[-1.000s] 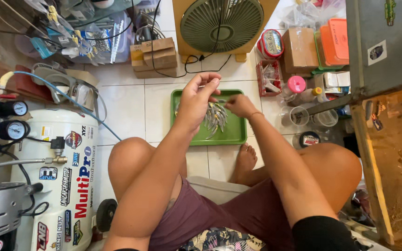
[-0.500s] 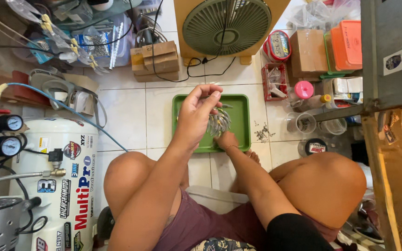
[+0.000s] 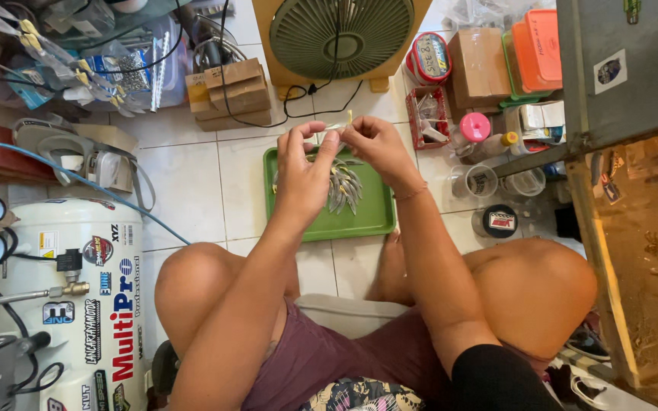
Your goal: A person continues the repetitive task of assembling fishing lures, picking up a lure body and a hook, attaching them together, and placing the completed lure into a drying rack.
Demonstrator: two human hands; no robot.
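Both my hands are raised over a green tray (image 3: 365, 221) on the tiled floor. My left hand (image 3: 304, 164) and my right hand (image 3: 371, 144) pinch the two ends of a small pale, thin piece (image 3: 334, 126) between fingertips. On the tray lies a pile of several small silvery fish-shaped pieces (image 3: 342, 186), just below my hands. My knees frame the tray on both sides.
A white air compressor (image 3: 78, 297) with gauges stands at the left. A box fan (image 3: 340, 34) is behind the tray, cardboard boxes (image 3: 230, 91) to its left. Jars, cups and small containers (image 3: 489, 179) crowd the right, beside a cabinet edge (image 3: 595, 228).
My right hand has come up from the tray to meet my left hand, and both now hold the small piece. The camera view shifted slightly.
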